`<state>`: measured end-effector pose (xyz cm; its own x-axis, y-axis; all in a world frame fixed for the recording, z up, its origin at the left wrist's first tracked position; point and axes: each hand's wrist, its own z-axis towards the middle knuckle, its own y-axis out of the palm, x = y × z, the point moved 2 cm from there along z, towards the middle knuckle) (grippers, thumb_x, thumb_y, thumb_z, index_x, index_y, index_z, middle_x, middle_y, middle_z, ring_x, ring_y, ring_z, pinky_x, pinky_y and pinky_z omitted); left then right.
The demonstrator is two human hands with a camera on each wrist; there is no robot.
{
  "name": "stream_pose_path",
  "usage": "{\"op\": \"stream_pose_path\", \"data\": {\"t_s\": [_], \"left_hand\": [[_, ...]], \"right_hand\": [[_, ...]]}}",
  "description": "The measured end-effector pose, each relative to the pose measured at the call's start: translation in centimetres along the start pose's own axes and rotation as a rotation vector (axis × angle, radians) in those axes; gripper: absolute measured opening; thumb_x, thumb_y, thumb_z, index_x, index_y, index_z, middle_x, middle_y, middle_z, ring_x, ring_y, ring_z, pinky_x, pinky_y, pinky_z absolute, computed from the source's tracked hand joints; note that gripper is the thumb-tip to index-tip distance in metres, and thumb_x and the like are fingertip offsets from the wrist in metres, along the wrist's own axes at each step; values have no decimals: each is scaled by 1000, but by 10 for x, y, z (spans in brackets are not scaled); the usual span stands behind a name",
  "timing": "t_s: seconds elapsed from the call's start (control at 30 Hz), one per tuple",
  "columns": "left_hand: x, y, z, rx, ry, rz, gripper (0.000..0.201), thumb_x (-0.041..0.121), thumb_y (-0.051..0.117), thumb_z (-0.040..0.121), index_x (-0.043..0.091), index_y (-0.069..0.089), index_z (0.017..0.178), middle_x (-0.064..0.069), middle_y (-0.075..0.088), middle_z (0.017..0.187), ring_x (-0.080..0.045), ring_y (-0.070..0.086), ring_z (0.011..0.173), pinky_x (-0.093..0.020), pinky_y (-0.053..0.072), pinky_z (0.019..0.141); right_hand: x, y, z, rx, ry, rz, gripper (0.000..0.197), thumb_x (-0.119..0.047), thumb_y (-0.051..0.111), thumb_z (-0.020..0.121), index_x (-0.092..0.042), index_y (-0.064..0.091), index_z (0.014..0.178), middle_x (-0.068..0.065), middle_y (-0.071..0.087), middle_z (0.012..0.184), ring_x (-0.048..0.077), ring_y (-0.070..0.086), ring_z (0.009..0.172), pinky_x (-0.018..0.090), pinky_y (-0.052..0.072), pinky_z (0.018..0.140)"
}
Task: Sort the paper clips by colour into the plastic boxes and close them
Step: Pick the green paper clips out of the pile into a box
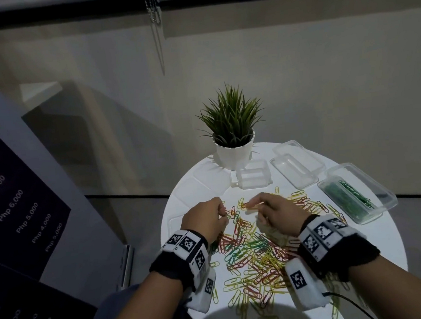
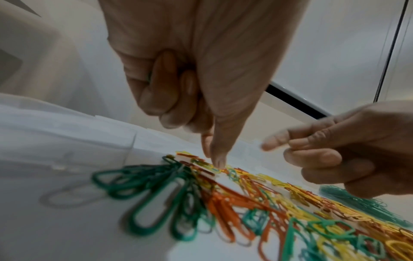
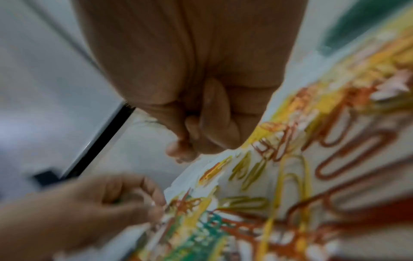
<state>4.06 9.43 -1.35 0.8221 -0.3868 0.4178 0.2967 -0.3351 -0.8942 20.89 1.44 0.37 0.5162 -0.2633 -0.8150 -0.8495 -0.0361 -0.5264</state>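
Observation:
A heap of green, yellow and red-orange paper clips (image 1: 253,252) covers the near half of the round white table (image 1: 189,194). My left hand (image 1: 223,213) hovers at the heap's far left edge. Its thumb and forefinger point down onto the clips (image 2: 215,162) while the other fingers curl round a few green clips in the palm. My right hand (image 1: 250,206), beside it, pinches a yellow clip just above the heap, its other fingers curled (image 3: 183,155). At the right, a clear box (image 1: 355,197) holds green clips, lid open.
An empty clear box (image 1: 294,167) with its lid open lies behind the heap, and a smaller clear box (image 1: 253,178) stands in front of a potted plant (image 1: 233,137). Flat clear lids (image 1: 206,182) lie at the table's far left. A dark sign panel (image 1: 18,214) stands left of the table.

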Motion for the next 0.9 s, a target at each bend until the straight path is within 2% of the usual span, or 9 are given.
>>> {"op": "stream_pose_path", "data": {"t_s": [0.07,0.1,0.13,0.2,0.3,0.47,0.63,0.77,0.9], "left_hand": [[3,-2,2,15,1,-9,10,32,61,88,26,57,96,6,67,98,-18,60,94,-28,44,73],[4,-2,3,13,1,-6,9,31,61,88,26,58,96,6,67,99,-17,60,95,-27,44,73],[4,-3,4,9,2,-1,9,29,60,89,27,59,97,7,67,100,-17,60,96,-27,44,74],[2,-5,7,-4,-4,7,9,28,60,89,28,60,97,7,67,103,-16,60,99,-26,43,75],[-5,-9,9,-19,-25,-2,8,27,63,88,28,61,96,5,66,98,-16,58,94,-26,41,72],[-8,-9,6,-17,-5,11,4,26,63,87,27,66,90,11,56,81,-13,54,83,-24,40,69],[-10,-4,0,-52,29,-34,6,27,65,83,24,70,83,11,60,74,-15,60,81,-28,48,70],[-12,-7,4,4,21,-3,7,33,66,84,27,65,86,10,57,73,-15,59,79,-26,42,64],[-7,-12,11,36,42,24,7,27,61,86,27,66,92,8,58,78,-16,57,82,-25,40,66]], "right_hand": [[-6,9,-1,-92,-74,-411,36,-7,38,97,-25,57,122,4,61,88,5,55,69,25,43,69],[-10,14,-4,-147,-76,-619,43,-9,39,96,-33,51,129,5,64,104,12,60,85,28,46,77],[-12,17,-8,-179,-73,-786,49,-9,40,94,-38,47,133,5,63,116,20,62,99,32,48,83],[-11,18,-13,-180,-81,-933,44,-10,40,92,-35,48,128,6,63,118,26,62,103,35,51,82],[-7,5,-15,-90,-39,-906,30,-22,37,97,-35,55,118,4,66,113,26,62,98,33,50,78],[-20,-7,-7,22,-71,-888,33,-29,37,98,-38,57,123,0,64,121,20,61,106,31,48,83],[-35,16,16,-43,-117,-959,25,-30,47,96,-37,62,115,0,65,114,22,61,102,30,44,77],[-31,24,25,-54,-99,-1037,22,-21,51,92,-27,61,110,3,65,109,25,62,99,31,43,73],[-20,19,27,-75,-32,-1031,20,-23,50,92,-20,58,109,4,64,108,26,61,100,33,46,77]]}}
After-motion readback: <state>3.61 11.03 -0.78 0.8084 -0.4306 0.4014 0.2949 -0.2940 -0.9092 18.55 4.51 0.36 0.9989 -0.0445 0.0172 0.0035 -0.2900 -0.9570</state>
